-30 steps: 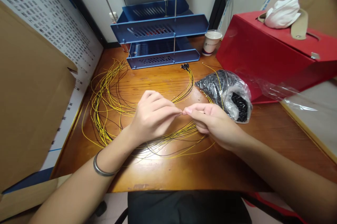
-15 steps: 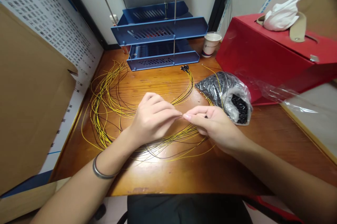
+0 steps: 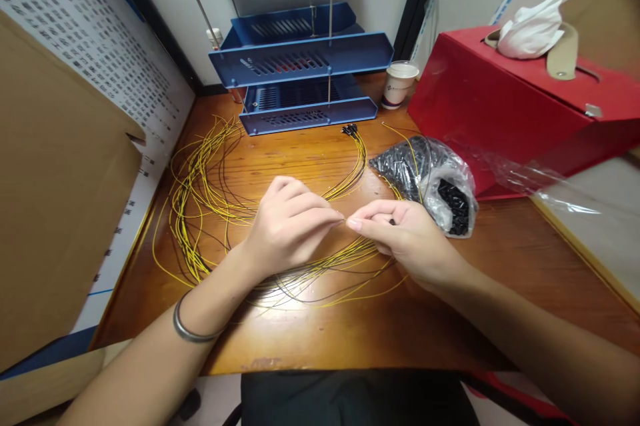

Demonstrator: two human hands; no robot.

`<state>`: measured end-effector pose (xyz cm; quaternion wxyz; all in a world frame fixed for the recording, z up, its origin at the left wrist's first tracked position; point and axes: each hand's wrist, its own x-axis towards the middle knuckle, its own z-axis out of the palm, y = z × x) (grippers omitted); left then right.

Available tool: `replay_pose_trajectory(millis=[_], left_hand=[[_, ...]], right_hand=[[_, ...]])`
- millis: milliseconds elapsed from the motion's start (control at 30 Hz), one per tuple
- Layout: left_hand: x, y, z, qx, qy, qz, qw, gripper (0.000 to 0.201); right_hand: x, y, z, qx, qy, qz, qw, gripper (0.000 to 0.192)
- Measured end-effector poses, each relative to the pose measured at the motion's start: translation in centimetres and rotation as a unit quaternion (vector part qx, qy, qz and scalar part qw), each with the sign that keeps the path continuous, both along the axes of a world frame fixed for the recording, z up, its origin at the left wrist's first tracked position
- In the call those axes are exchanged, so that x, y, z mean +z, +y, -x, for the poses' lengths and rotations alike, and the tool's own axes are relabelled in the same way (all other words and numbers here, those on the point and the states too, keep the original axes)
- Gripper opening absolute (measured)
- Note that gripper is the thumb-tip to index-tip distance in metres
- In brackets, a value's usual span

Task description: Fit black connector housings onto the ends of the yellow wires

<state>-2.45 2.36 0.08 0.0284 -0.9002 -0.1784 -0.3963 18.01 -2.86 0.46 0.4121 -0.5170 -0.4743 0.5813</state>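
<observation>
Above the wires on the desk, my left hand (image 3: 295, 223) is closed in a pinch; a thin, dark wire end (image 3: 343, 221) just shows at its fingertips. Facing it, my right hand (image 3: 400, 233) is closed too, thumb against forefinger, with a small black part (image 3: 392, 221) showing among the curled fingers. Only a narrow gap parts the two sets of fingertips. Beneath and around the hands lies a large loop of yellow and black wires (image 3: 187, 213). One bunch of these ends in black connectors (image 3: 351, 130), beyond the hands.
A clear plastic bag of black parts (image 3: 395, 163) lies beside my right hand, with wires close to it. Behind stand a blue tiered tray rack (image 3: 310, 116), a paper cup (image 3: 397, 87) and a red tissue box (image 3: 465, 106). Cardboard (image 3: 60, 179) rises at the left.
The fingertips of my two hands, nearly touching before, have drawn slightly apart. The whole view has shifted a little; the wires and bag lie as before.
</observation>
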Motion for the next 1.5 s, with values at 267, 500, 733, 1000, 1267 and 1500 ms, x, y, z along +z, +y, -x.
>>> replay_pose_trajectory(millis=[267,500,733,1000,1267,1500], left_hand=[[0.03,-0.02,0.12,0.012,0.003,0.0,1.0,0.007],[0.0,-0.06,0.01,0.001,-0.002,0.002,1.0,0.006],[0.01,-0.01,0.01,-0.002,-0.003,-0.001,1.0,0.005],[-0.03,-0.01,0.02,0.002,-0.001,-0.001,1.0,0.007],[0.01,0.04,0.09,0.003,-0.001,-0.005,1.0,0.008],[0.06,0.08,0.18,-0.004,-0.008,-0.008,1.0,0.007]], right_hand=[[-0.11,0.01,-0.4,0.018,-0.038,0.022,0.999,0.041],[0.29,-0.13,-0.14,0.087,0.03,0.054,0.994,0.035],[-0.25,-0.12,-0.15,0.053,0.079,0.069,0.993,0.031],[-0.62,0.15,-0.23,0.026,0.064,0.046,0.997,0.027],[-0.4,-0.07,-0.23,0.014,0.051,0.047,0.997,0.029],[0.2,0.08,-0.25,0.107,0.077,0.1,0.986,0.029]])
